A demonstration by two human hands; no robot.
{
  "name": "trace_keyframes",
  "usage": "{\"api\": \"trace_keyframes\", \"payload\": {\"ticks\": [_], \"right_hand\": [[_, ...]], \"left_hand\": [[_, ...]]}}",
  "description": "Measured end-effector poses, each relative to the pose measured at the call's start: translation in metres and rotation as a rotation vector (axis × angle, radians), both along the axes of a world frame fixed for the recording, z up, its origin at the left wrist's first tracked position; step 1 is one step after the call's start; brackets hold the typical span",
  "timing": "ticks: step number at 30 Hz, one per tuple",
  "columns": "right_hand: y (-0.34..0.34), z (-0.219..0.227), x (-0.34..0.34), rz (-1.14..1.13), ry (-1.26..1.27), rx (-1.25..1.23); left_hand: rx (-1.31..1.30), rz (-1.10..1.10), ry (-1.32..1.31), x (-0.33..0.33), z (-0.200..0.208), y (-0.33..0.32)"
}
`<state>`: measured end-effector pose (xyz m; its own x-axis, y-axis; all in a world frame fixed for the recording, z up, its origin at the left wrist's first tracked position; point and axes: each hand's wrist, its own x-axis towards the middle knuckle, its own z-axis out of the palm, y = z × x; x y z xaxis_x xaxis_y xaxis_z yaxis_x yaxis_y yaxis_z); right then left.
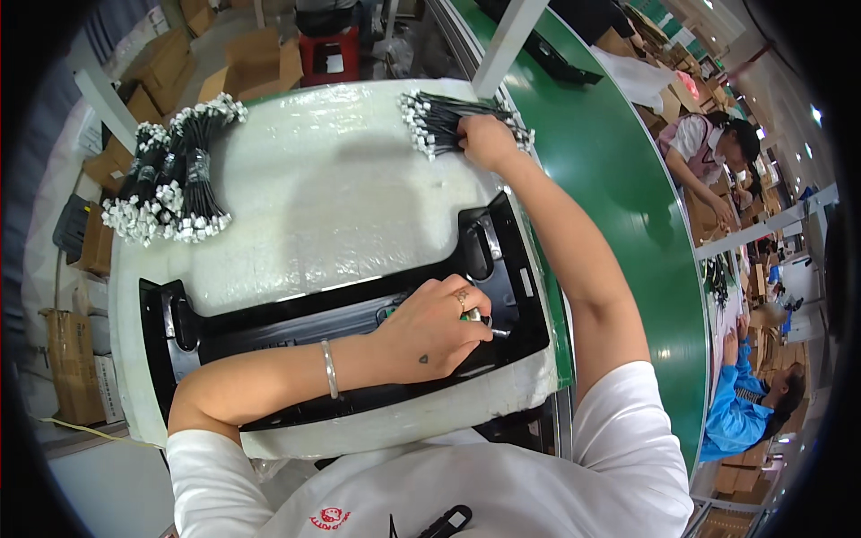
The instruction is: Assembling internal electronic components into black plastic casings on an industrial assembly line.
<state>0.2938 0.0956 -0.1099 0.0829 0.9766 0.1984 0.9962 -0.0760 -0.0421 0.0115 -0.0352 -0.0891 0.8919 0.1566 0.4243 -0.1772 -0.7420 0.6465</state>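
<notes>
A long black plastic housing [296, 316] with raised ends lies in front of me on a padded, plastic-wrapped work surface [323, 206]. My left hand [439, 327] is over its right half, fingers curled closed; bits of green and shiny metal show at the fingers, but what they hold is mostly hidden. A metal tip juts out beside them, toward the housing's right end. At the far right of the surface, my right hand [491, 141] pinches into a loose pile of black cables [453, 121] with white connectors. Its fingertips are partly hidden among the cables.
Bundled black cables [197, 170] with white connectors lie at the far left. A green conveyor belt [619, 206] runs along the right, a black part [560, 58] on it. A white post [509, 45] rises at the far edge. Two people work beyond the belt. Cardboard boxes [260, 63] stand behind.
</notes>
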Motion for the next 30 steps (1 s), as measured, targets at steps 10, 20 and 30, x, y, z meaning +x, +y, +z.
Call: {"api": "trace_keyframes", "payload": {"ticks": [10, 20, 30], "right_hand": [[-0.042, 0.07, -0.01, 0.134, 0.345, -0.221], [-0.139, 0.099, -0.055, 0.172, 0.705, -0.093], [-0.201, 0.09, -0.079, 0.378, 0.317, 0.085]], "left_hand": [[-0.574, 0.18, 0.16, -0.017, -0.003, 0.077], [-1.431, 0.308, 0.086, -0.019, 0.008, 0.098], [-0.972, 0.318, 0.127, 0.016, 0.011, 0.045]]}}
